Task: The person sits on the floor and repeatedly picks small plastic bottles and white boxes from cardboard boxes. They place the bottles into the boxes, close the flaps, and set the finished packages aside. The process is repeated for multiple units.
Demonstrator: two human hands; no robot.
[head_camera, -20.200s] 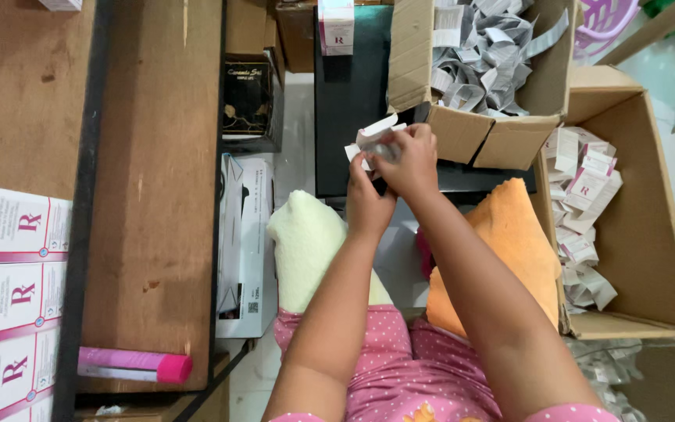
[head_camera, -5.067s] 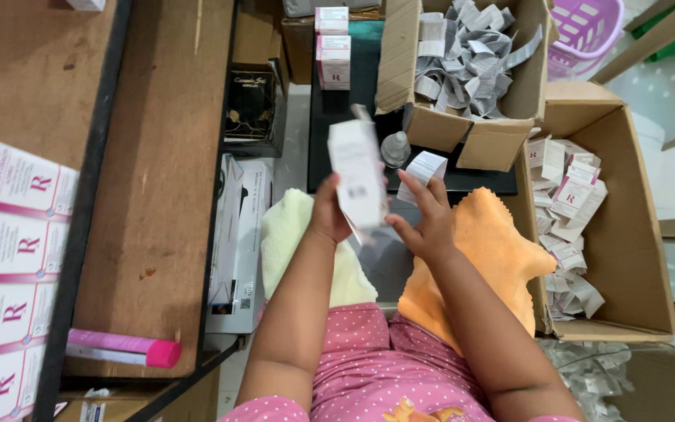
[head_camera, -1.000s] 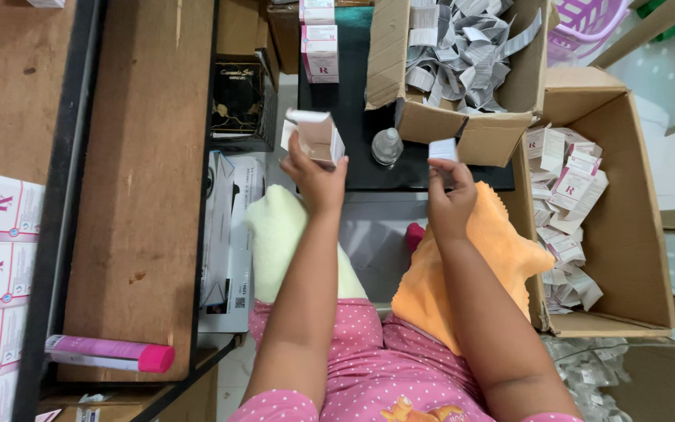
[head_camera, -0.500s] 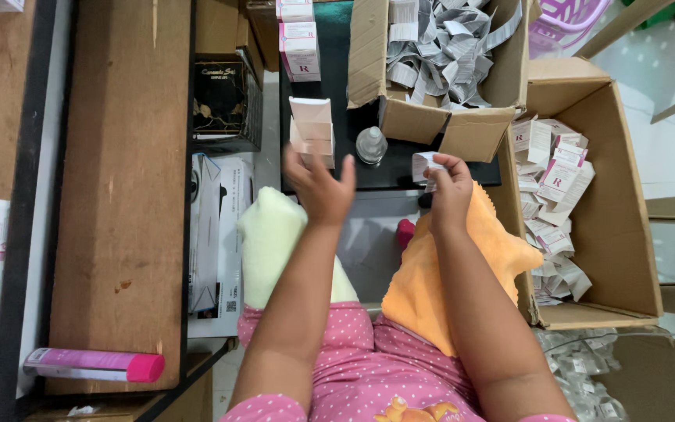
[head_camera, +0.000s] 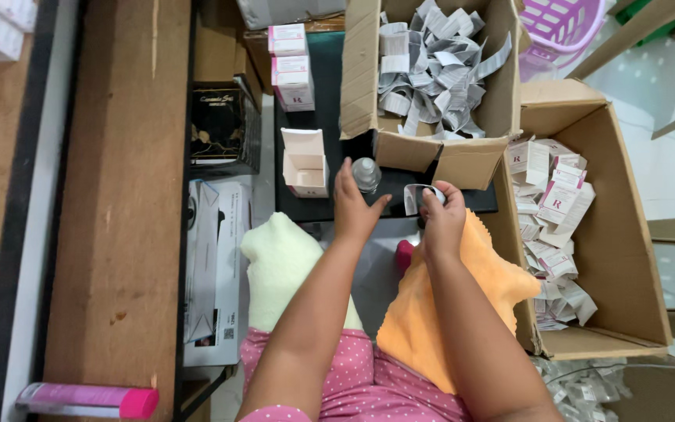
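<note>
A: Item one, small white carton (head_camera: 305, 162). Where is it?

B: Standing on the dark worktop (head_camera: 330, 117), top flaps up, mouth open and nothing showing inside. A second ago I had it in the left hand; half a second ago it was already set down. It is now apart from both hands.

A: Item two, left hand (head_camera: 353, 207).

B: Empty, fingers loosely spread, reaching over the worktop edge. Fingertips are just beside the small clear bottle (head_camera: 366, 173), perhaps touching it; I cannot tell if there is contact. The bottle stands between the carton and the big box.

A: Item three, right hand (head_camera: 441, 223).

B: Curled around a small folded paper slip (head_camera: 414, 198), held at the worktop's near edge. It held much the same place a second ago.

A: Meaning of the change?

B: I judge the carton is erected and parked, and the work has passed to bottle and slip.

A: Surroundings?

B: Box of folded slips (head_camera: 431, 62) behind; box of flat cartons (head_camera: 556, 203) on the right; orange cloth (head_camera: 447, 312) and pale cloth (head_camera: 283, 266) on the lap; two closed cartons (head_camera: 291, 66) further back.
</note>
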